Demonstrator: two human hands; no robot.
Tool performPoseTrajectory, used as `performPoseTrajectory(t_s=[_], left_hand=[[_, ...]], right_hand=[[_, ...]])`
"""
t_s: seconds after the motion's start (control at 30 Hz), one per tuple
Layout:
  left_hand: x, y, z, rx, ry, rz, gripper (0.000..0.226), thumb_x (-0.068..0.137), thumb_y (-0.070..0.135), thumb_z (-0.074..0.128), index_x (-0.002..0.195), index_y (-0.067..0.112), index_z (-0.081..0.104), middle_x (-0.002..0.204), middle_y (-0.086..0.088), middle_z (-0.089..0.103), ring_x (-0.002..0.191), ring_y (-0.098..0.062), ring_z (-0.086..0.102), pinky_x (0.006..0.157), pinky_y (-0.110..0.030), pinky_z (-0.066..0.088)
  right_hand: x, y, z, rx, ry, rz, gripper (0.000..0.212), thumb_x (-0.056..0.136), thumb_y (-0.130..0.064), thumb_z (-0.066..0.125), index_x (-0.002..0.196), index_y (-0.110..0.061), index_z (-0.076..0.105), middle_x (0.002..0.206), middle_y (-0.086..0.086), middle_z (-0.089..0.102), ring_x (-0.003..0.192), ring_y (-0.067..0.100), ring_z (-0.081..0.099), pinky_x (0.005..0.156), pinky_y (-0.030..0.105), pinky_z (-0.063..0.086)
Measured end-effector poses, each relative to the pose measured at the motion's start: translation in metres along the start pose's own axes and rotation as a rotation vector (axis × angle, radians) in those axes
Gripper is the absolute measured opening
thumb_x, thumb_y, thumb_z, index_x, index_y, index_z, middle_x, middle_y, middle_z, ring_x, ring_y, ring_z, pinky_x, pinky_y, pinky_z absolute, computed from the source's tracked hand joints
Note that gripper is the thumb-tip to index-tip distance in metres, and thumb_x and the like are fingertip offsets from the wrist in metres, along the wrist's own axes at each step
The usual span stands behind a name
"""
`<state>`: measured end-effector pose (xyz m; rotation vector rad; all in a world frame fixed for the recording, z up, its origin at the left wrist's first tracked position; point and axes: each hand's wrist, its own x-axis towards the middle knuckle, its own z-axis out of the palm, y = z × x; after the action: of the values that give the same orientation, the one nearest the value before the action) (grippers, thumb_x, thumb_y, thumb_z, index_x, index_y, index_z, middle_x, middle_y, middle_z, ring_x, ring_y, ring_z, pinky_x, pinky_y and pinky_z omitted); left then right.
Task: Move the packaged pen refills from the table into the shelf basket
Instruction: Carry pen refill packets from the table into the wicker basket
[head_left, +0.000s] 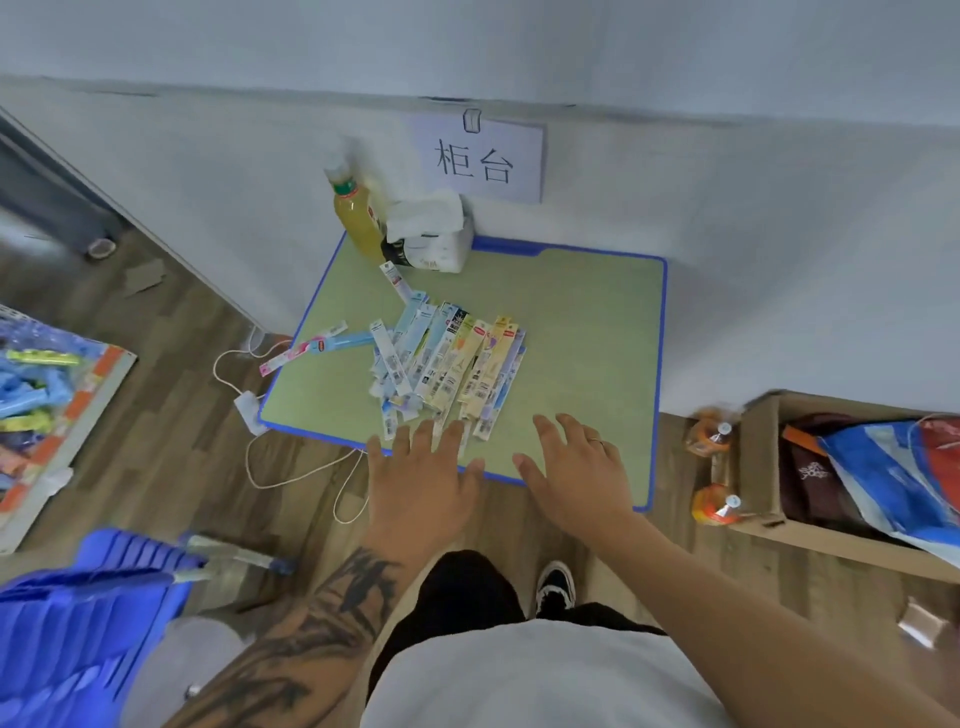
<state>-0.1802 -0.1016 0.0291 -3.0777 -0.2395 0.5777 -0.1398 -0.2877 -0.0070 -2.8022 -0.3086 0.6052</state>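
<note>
Several packaged pen refills (452, 364), in blue, white and yellow wrappers, lie fanned out in a pile on a small green table with a blue rim (597, 332). One long pink and blue pack (317, 347) hangs over the table's left edge. My left hand (421, 478) is stretched flat, fingers straight, its fingertips at the near end of the pile. My right hand (576, 467) is spread open over the table's front edge, to the right of the pile, and holds nothing. At the far left stands a shelf (62, 415) with a wire basket (15, 317) of blue and green items.
A yellow drink bottle (358, 218) and a tissue pack (434, 239) stand at the table's back left. A paper sign (478, 158) hangs on the wall. A cardboard box (852, 467) with bags sits right, two bottles (714, 467) beside it. A blue stool (88, 613) is near left; a white cable (291, 457) lies on the floor.
</note>
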Motion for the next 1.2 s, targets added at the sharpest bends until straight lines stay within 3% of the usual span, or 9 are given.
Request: performPoseTrajectory(t_s=[0.13,0.2,0.3,0.37,0.5,0.63,0.83,0.97,1.2], left_hand=[[0.042,-0.01,-0.006,0.004,-0.036,-0.007,0.063,0.104,0.062,0.024,0.161,0.035,0.017,0.169,-0.003,0.023,0.156,-0.031,0.017,0.123,-0.062,0.007],[0.066,-0.013,-0.007,0.009,-0.034,0.02,0.062,0.105,0.061,0.026,0.16,0.033,0.023,0.166,-0.004,0.03,0.152,-0.031,0.027,0.12,-0.058,0.017],[0.107,-0.019,-0.006,0.008,-0.043,0.078,0.054,0.104,0.057,0.034,0.149,0.027,0.042,0.143,-0.006,0.054,0.127,-0.031,0.053,0.099,-0.047,0.042],[0.134,-0.024,-0.004,0.015,-0.11,0.126,0.047,0.104,0.053,0.037,0.137,0.022,0.051,0.125,-0.006,0.06,0.113,-0.03,0.059,0.086,-0.043,0.047],[0.183,-0.038,0.001,0.008,-0.197,0.186,0.036,0.106,0.048,0.038,0.122,0.019,0.054,0.102,-0.003,0.062,0.093,-0.027,0.065,0.07,-0.037,0.044],[0.221,-0.05,0.01,0.025,-0.217,0.227,0.033,0.106,0.047,0.037,0.109,0.017,0.053,0.081,0.002,0.053,0.072,-0.024,0.053,0.062,-0.033,0.039],[0.242,-0.056,0.017,0.058,-0.279,0.341,0.035,0.106,0.053,0.038,0.108,0.02,0.048,0.077,0.003,0.047,0.071,-0.023,0.05,0.06,-0.034,0.035],[0.246,-0.056,0.019,0.092,-0.283,0.398,0.028,0.108,0.042,0.04,0.11,0.017,0.05,0.067,0.006,0.035,0.067,-0.024,0.049,0.059,-0.033,0.034],[0.245,-0.061,0.007,0.0,-0.277,0.43,0.024,0.107,0.038,0.038,0.095,0.019,0.048,0.069,0.005,0.044,0.063,-0.021,0.047,0.055,-0.033,0.03]], right_hand=[[0.037,-0.008,0.003,0.018,-0.011,0.011,0.066,0.105,-0.062,0.031,0.159,-0.026,0.025,0.167,0.009,0.028,0.151,0.032,0.032,0.12,0.047,0.029],[0.054,-0.013,0.005,0.03,-0.027,0.035,0.065,0.104,-0.062,0.032,0.159,-0.025,0.026,0.166,0.01,0.028,0.151,0.033,0.031,0.12,0.048,0.027],[0.079,-0.023,0.006,0.056,-0.054,0.095,0.063,0.105,-0.059,0.034,0.157,-0.024,0.031,0.162,0.01,0.034,0.147,0.034,0.036,0.118,0.047,0.03],[0.094,-0.031,0.005,0.091,-0.066,0.161,0.057,0.104,-0.056,0.039,0.151,-0.022,0.039,0.148,0.011,0.047,0.136,0.033,0.048,0.109,0.046,0.04],[0.126,-0.053,0.006,0.28,-0.119,0.351,0.043,0.105,-0.051,0.045,0.133,-0.019,0.048,0.121,0.008,0.055,0.108,0.03,0.06,0.089,0.044,0.053],[0.163,-0.074,0.016,0.405,-0.157,0.505,0.034,0.104,-0.05,0.047,0.118,-0.019,0.051,0.109,0.005,0.057,0.099,0.029,0.063,0.085,0.046,0.056],[0.185,-0.091,0.027,0.449,-0.117,0.733,0.032,0.102,-0.041,0.054,0.118,-0.015,0.048,0.115,0.007,0.058,0.101,0.032,0.064,0.083,0.044,0.054],[0.184,-0.091,0.036,0.511,-0.12,0.809,0.027,0.103,-0.039,0.054,0.113,-0.014,0.053,0.114,0.007,0.058,0.102,0.031,0.063,0.087,0.047,0.054],[0.173,-0.093,0.031,0.752,-0.006,0.843,0.027,0.103,-0.028,0.056,0.08,-0.018,0.046,0.082,0.001,0.057,0.077,0.023,0.055,0.066,0.035,0.045]])
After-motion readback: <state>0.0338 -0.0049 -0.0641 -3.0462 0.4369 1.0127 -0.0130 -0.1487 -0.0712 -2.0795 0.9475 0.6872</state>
